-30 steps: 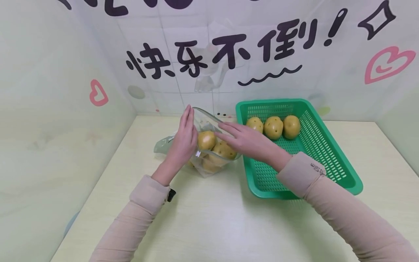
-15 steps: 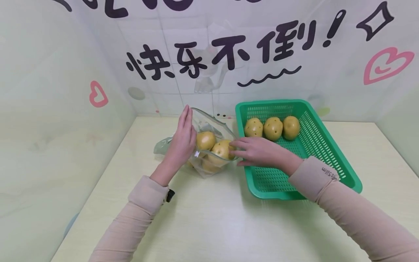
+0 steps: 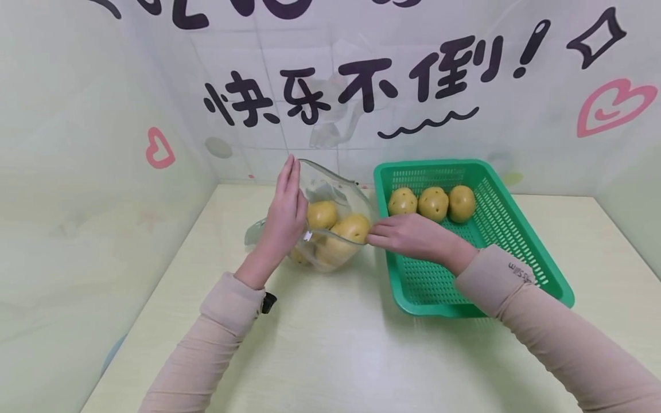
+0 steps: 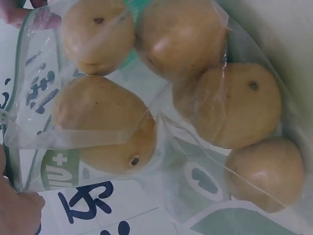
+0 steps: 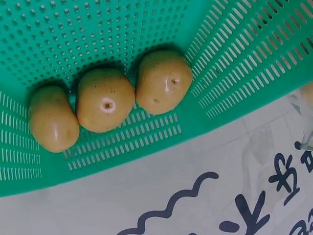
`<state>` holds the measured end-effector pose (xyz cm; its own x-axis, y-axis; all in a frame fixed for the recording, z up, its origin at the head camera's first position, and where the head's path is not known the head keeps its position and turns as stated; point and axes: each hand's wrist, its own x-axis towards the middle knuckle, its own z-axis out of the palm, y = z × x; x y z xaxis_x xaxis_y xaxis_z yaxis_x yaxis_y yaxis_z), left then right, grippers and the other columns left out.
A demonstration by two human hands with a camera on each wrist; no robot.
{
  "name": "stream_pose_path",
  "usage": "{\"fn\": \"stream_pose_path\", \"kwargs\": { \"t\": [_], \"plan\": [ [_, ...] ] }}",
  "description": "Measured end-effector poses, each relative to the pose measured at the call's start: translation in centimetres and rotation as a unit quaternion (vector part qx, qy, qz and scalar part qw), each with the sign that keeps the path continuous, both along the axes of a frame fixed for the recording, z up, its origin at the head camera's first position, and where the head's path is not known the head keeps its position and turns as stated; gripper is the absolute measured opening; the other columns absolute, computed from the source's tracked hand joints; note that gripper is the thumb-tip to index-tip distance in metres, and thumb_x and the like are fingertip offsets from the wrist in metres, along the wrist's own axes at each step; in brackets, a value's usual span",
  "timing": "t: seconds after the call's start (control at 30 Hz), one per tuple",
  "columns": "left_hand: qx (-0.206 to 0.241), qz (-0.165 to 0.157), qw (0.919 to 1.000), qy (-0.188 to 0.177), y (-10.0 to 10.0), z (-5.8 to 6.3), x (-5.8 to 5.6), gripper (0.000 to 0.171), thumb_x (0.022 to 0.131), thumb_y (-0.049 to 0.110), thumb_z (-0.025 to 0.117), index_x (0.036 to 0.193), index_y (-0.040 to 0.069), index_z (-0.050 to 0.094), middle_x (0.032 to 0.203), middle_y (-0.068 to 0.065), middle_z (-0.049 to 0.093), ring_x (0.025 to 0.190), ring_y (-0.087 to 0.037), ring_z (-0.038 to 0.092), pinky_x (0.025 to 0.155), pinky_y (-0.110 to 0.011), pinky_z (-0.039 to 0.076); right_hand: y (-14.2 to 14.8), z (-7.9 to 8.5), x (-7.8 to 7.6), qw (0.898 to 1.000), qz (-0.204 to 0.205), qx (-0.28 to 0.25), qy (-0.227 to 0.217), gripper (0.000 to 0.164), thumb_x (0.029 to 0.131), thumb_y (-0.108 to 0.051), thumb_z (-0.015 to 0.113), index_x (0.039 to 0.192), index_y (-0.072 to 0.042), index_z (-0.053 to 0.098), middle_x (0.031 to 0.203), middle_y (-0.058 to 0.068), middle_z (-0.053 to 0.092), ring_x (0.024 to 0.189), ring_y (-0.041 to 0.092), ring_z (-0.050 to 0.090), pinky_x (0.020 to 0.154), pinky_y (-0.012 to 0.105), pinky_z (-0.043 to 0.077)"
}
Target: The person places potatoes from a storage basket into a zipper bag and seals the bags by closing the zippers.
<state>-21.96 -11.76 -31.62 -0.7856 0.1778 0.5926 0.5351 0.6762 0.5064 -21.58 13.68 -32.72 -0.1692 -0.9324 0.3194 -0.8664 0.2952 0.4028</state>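
A clear zip bag (image 3: 330,176) stands mouth-up on the table with several potatoes (image 3: 353,227) inside. My left hand (image 3: 286,215) grips the bag's left edge, and in the left wrist view its fingertips (image 4: 19,208) pinch the rim. At the opposite end of the mouth, my right hand (image 3: 408,234) pinches the right corner, its fingers bent together. The left wrist view shows potatoes (image 4: 105,125) pressed against the film. Next to the bag, a green basket (image 3: 439,312) holds three potatoes (image 5: 105,100) in a row along its far side.
The basket's left rim lies close to the bag and under my right forearm. A printed wall sheet (image 3: 237,155) with dark lettering rises behind the table (image 3: 320,344), and a pale side wall (image 3: 67,189) borders it on the left.
My right hand has drawn back from over the bag's mouth to its right corner and taken hold there. The bag's rim is pulled taut and slightly raised, while my left hand keeps its grip.
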Motion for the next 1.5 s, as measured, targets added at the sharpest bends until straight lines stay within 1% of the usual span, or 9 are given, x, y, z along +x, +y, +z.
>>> {"fn": "stream_pose_path", "kwargs": {
  "t": [0.13,0.37,0.47,0.6,0.77,0.87,1.07,1.2,1.5],
  "plan": [
    [0.007,-0.001,0.9999,0.015,0.1,0.8,0.0,0.05,0.097,-0.001,0.033,0.146,-0.009,0.025,0.157,-0.021,0.022,0.08,-0.027,0.052,0.066,-0.027,0.046,0.2,0.7,-0.3,1.0,0.006,-0.01,0.022,0.024,0.082,0.002,0.065,0.102,-0.01,0.059,0.096,-0.001,0.07,0.089,0.014,0.066,0.074,0.025,0.056],
    [0.03,0.007,0.9991,0.03,0.2,3.0,-0.1,0.052,0.096,-0.002,0.034,0.147,-0.007,0.025,0.157,-0.019,0.022,0.063,-0.02,0.039,0.06,-0.019,0.038,0.7,2.4,-1.2,0.999,-0.005,-0.04,0.026,0.029,0.08,0.008,0.063,0.104,-0.007,0.058,0.097,0.002,0.07,0.09,0.018,0.067,0.076,0.029,0.057],
    [0.047,0.016,0.9986,0.018,0.0,3.9,-0.2,0.053,0.096,-0.001,0.033,0.148,-0.006,0.024,0.158,-0.017,0.02,0.094,-0.024,0.056,0.071,-0.022,0.043,0.9,3.2,-1.7,0.997,-0.013,-0.061,0.036,0.029,0.08,0.01,0.06,0.104,-0.007,0.059,0.097,0.003,0.071,0.09,0.02,0.068,0.074,0.032,0.058],
    [0.068,0.021,0.9975,0.0,-0.3,4.8,-0.3,0.054,0.095,-0.001,0.033,0.148,-0.006,0.022,0.16,-0.015,0.017,0.145,-0.025,0.027,0.083,-0.03,0.044,0.9,4.1,-1.9,0.996,-0.025,-0.075,0.039,0.031,0.08,0.012,0.06,0.104,-0.007,0.059,0.097,0.004,0.071,0.091,0.02,0.068,0.073,0.032,0.058],
    [0.076,0.023,0.9965,-0.024,-0.9,5.0,-0.3,0.057,0.095,-0.001,0.034,0.15,-0.004,0.019,0.161,-0.013,0.015,0.147,-0.024,0.022,0.104,-0.029,0.042,0.8,4.5,-1.6,0.997,-0.05,-0.062,-0.007,0.032,0.082,0.012,0.059,0.108,-0.006,0.06,0.102,0.006,0.07,0.096,0.022,0.066,0.076,0.033,0.058],
    [0.075,0.025,0.9962,-0.036,-1.2,4.8,-0.4,0.058,0.094,-0.002,0.033,0.15,-0.004,0.018,0.161,-0.013,0.013,0.149,-0.026,0.016,0.118,-0.033,0.029,0.6,4.4,-1.5,0.994,-0.073,-0.061,-0.045,0.026,0.086,0.003,0.061,0.11,-0.007,0.06,0.104,0.005,0.07,0.098,0.021,0.065,0.076,0.032,0.058],
    [0.078,0.022,0.996,-0.036,-1.5,4.7,-0.6,0.058,0.094,-0.002,0.035,0.15,-0.004,0.019,0.161,-0.013,0.014,0.149,-0.026,0.015,0.121,-0.033,0.023,-0.1,4.7,-1.4,0.986,-0.126,-0.028,-0.107,0.016,0.091,0.0,0.052,0.1,-0.013,0.057,0.102,0.001,0.066,0.096,0.017,0.06,0.076,0.029,0.055],
    [0.078,0.022,0.9964,-0.026,-1.4,5.0,-0.6,0.058,0.094,-0.001,0.037,0.149,-0.004,0.02,0.16,-0.014,0.015,0.149,-0.026,0.017,0.121,-0.031,0.021,-0.2,5.4,-1.6,0.992,-0.108,-0.006,-0.069,0.026,0.084,0.013,0.044,0.093,-0.01,0.052,0.089,0.003,0.065,0.085,0.019,0.058,0.068,0.03,0.053],
    [0.091,0.037,0.9951,-0.007,-1.7,5.9,-0.5,0.059,0.091,-0.001,0.038,0.149,-0.001,0.026,0.158,-0.014,0.024,0.147,-0.025,0.023,0.12,-0.035,0.025,0.3,7.4,-2.1,0.993,-0.061,-0.103,0.01,0.033,0.079,0.019,0.05,0.098,-0.007,0.055,0.091,0.008,0.065,0.085,0.023,0.061,0.051,0.035,0.052]
  ]
}}
